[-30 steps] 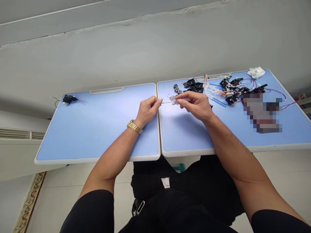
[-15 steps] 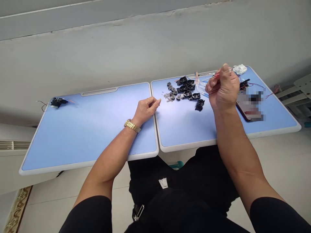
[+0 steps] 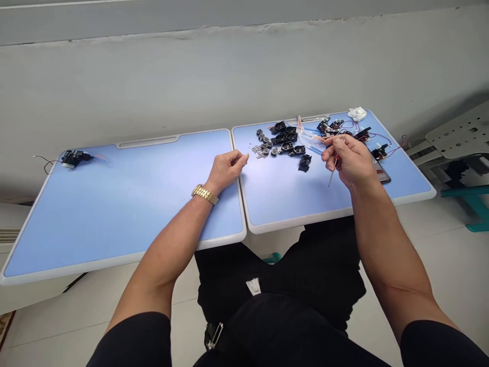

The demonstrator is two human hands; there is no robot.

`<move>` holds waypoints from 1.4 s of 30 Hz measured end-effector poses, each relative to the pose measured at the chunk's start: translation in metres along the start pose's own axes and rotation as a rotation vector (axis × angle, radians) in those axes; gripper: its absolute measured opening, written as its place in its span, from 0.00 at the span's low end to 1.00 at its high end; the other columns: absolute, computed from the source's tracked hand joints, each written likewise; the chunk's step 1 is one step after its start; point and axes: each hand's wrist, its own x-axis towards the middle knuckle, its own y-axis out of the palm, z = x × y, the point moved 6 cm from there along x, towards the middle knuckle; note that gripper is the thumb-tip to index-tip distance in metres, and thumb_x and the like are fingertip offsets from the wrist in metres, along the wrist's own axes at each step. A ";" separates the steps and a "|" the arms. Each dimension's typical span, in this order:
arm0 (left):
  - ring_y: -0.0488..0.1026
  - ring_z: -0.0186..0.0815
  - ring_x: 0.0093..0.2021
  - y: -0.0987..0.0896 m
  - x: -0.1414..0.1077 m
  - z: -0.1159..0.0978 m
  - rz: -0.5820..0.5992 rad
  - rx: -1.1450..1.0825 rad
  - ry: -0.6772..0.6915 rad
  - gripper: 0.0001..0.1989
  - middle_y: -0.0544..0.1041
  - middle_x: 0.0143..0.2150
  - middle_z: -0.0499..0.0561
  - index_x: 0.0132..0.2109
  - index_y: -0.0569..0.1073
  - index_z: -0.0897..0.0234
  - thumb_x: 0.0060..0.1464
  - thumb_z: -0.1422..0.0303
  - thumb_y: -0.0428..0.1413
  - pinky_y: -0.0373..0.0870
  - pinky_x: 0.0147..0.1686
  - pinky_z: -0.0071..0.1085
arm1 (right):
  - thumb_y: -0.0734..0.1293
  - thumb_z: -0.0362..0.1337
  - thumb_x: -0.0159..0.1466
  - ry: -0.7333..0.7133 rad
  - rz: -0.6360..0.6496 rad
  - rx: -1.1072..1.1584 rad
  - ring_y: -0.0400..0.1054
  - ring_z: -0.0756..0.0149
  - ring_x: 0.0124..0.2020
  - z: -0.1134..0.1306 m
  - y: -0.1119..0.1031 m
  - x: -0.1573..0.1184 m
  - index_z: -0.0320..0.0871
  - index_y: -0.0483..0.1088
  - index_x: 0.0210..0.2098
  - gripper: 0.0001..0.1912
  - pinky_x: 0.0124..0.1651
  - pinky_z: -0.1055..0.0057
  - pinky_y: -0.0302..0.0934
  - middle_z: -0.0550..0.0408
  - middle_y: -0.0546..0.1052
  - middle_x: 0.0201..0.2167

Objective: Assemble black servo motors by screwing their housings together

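In my right hand (image 3: pixel 353 162), above the right-hand table, is a screwdriver (image 3: pixel 331 177) with a thin metal shaft pointing down; only a bit of its red handle shows between the fingers. My left hand (image 3: pixel 228 171) rests by the seam between the two tables, thumb pressed to curled fingers; whatever it may hold is hidden. Between the hands lie several black plastic housings (image 3: pixel 287 148), small round parts (image 3: pixel 269 144) and a heap of small screws (image 3: pixel 260 152). Black assemblies with thin wires (image 3: pixel 362 134) lie beyond my right hand.
Another wired black assembly (image 3: pixel 76 158) sits at the far left of the blue left table (image 3: pixel 126 204). Blue and orange strips (image 3: pixel 310 140) lie behind the housings. A crumpled white wad (image 3: pixel 357 113) is at the back right. A dark flat device (image 3: pixel 383 176) is partly covered by my right hand.
My right hand has come down from its raised position and turned, so the screwdriver shaft now points downward. My left hand holds its pose. The view has shifted slightly.
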 end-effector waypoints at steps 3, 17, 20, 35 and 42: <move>0.65 0.34 0.25 -0.001 0.001 0.001 -0.007 0.002 -0.006 0.25 0.71 0.22 0.46 0.32 0.75 0.60 0.70 0.47 0.58 0.61 0.29 0.33 | 0.78 0.58 0.65 -0.026 -0.096 -0.001 0.63 0.70 0.18 0.012 -0.022 0.004 0.47 0.74 0.37 0.22 0.22 0.69 0.55 0.56 0.78 0.25; 0.65 0.34 0.25 -0.001 0.001 0.001 0.002 0.005 -0.005 0.22 0.73 0.22 0.46 0.32 0.75 0.60 0.69 0.49 0.58 0.62 0.29 0.33 | 0.79 0.35 0.59 0.098 -0.141 -0.775 0.69 0.58 0.33 0.043 -0.060 0.029 0.46 0.82 0.35 0.05 0.40 0.61 0.61 0.55 0.75 0.25; 0.65 0.33 0.25 -0.001 0.002 0.001 0.001 -0.003 0.001 0.22 0.73 0.22 0.46 0.32 0.75 0.60 0.69 0.50 0.59 0.62 0.29 0.33 | 0.79 0.42 0.63 0.163 -0.122 -1.099 0.76 0.45 0.44 0.017 -0.058 0.031 0.49 0.84 0.44 0.10 0.47 0.54 0.66 0.48 0.84 0.37; 0.66 0.33 0.25 0.001 0.001 0.000 0.009 0.022 0.026 0.24 0.74 0.22 0.47 0.30 0.75 0.60 0.70 0.50 0.59 0.63 0.28 0.33 | 0.72 0.49 0.70 0.254 -0.033 -1.416 0.80 0.30 0.57 -0.029 -0.056 0.040 0.42 0.80 0.64 0.28 0.56 0.43 0.71 0.31 0.86 0.53; 0.67 0.34 0.25 0.001 0.001 0.000 0.012 0.021 0.034 0.23 0.74 0.22 0.47 0.31 0.76 0.60 0.70 0.50 0.59 0.63 0.28 0.33 | 0.72 0.49 0.70 0.215 -0.038 -1.395 0.80 0.33 0.56 -0.029 -0.056 0.035 0.45 0.81 0.62 0.25 0.53 0.46 0.71 0.35 0.86 0.52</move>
